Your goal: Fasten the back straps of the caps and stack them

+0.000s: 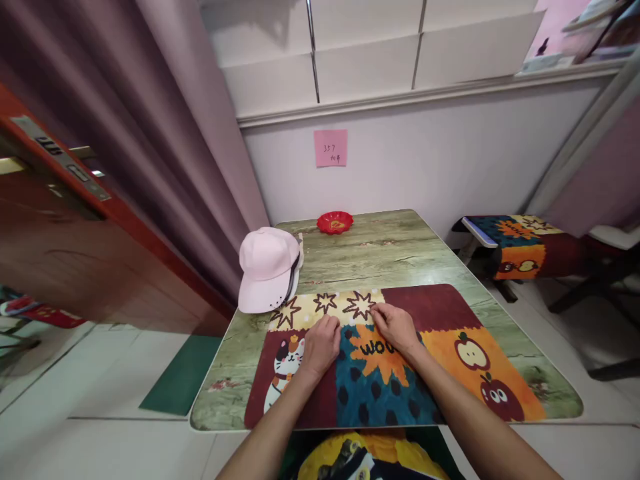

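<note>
A colourful mat (360, 400) with a cat, apples, stars and a lettered burst printed on it lies on the near half of the table. My left hand (321, 343) rests on it beside the cat, its fingers curled in and no object showing in them. To its right, my right hand (395, 327) touches the mat at the top of the orange burst, fingers bent and pressed together, with nothing seen between them. Left of the mat's far corner sits a stack of caps, a pink cap (267, 263) on top, apart from both hands.
A red scalloped dish (335, 223) stands at the far edge of the wood-patterned table (370, 257). Behind, a pink note (331, 148) is stuck to the wall. A wooden door (90, 267) and a purple curtain are on the left. Another patterned mat (520, 240) lies at the right.
</note>
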The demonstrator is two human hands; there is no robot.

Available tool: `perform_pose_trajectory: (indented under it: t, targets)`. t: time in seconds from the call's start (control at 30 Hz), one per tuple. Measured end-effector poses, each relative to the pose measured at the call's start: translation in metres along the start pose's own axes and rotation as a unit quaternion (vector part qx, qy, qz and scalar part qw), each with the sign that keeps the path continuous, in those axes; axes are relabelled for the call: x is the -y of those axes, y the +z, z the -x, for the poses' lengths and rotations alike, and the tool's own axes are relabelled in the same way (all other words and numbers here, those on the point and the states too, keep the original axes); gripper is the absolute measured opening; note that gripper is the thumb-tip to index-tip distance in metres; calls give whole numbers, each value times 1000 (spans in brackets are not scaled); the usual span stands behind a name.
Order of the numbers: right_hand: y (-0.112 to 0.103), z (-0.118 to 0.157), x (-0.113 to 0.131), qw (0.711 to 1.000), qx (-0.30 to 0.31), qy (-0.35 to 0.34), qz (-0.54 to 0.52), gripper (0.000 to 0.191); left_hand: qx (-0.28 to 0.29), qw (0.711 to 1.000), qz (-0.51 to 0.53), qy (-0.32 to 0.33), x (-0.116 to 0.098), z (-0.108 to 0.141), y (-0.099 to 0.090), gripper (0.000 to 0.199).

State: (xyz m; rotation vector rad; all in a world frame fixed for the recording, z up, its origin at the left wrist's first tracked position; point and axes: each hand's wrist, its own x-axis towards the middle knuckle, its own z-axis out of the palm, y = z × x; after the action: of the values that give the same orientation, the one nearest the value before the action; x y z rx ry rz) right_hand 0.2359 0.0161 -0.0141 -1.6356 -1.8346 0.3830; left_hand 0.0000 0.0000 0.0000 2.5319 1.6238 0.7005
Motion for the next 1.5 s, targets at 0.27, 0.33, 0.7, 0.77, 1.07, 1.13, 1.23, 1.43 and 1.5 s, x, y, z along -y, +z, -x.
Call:
perform_pose_trajectory:
  t: [0.27,0.33,0.7,0.77,1.07,1.13,1.23,1.43,1.5]
  targets:
    - [-2,-2,2,1000,17,5,0,27,12,1000,-7,2,-2,-4,-3,17]
    - [-3,-2,3,1000,22,1,-4,26,11,1000,-7,-1,-2,-5,-3,17]
    - [-12,-5,6,998,44,-9,-45,24,6,1000,-9,-9,-3,-7,-6,18]
    - [-11,-6,6,998,45,-5,-51,23,5,1000,-6,-14,-3,-7,-6,17]
    - [-12,-6,7,995,52,14,-80,22,11,1000,-16,-20,0,-6,-4,15]
    - [-13,-6,8,995,51,14,-81,22,12,1000,-18,-19,0,-7,-4,15]
    - [-13,-5,8,995,52,13,-85,22,11,999,-25,-19,0,-7,-4,15]
    - [-15,-5,6,994,53,8,-94,23,6,998,-60,-16,-4,-6,-2,15]
    - [-17,-5,6,993,52,7,-102,23,5,997,-80,-17,-7,-6,-2,15]
